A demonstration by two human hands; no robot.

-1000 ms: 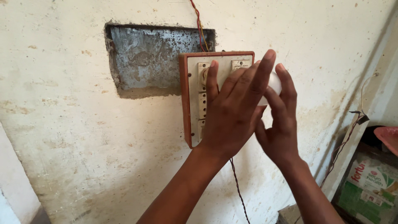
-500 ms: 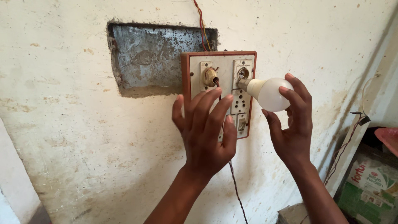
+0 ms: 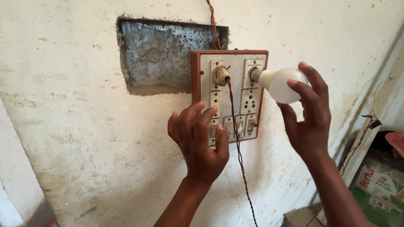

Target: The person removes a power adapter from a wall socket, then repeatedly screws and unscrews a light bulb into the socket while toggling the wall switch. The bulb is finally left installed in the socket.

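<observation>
rough plastered wall fills the view. left hand point(image 3: 202, 143) spreads loose fingers against the switchboard point(image 3: 229, 94), its grip released. right hand point(image 3: 307, 113), wrist raised, has its grip curled around the white bulb point(image 3: 283, 84) in its holder.

Right hand point(image 3: 309, 122) cups bulb point(image 3: 286, 84); left hand point(image 3: 200, 143) on switchboard point(image 3: 229, 94).

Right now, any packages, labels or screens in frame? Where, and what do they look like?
Carton: bottom right corner on the floor, boxy, green and white with red lettering, partly cut off.
Box: bottom edge left of the carton, plain grey-brown, only its top showing.
No screens or signs.
</observation>
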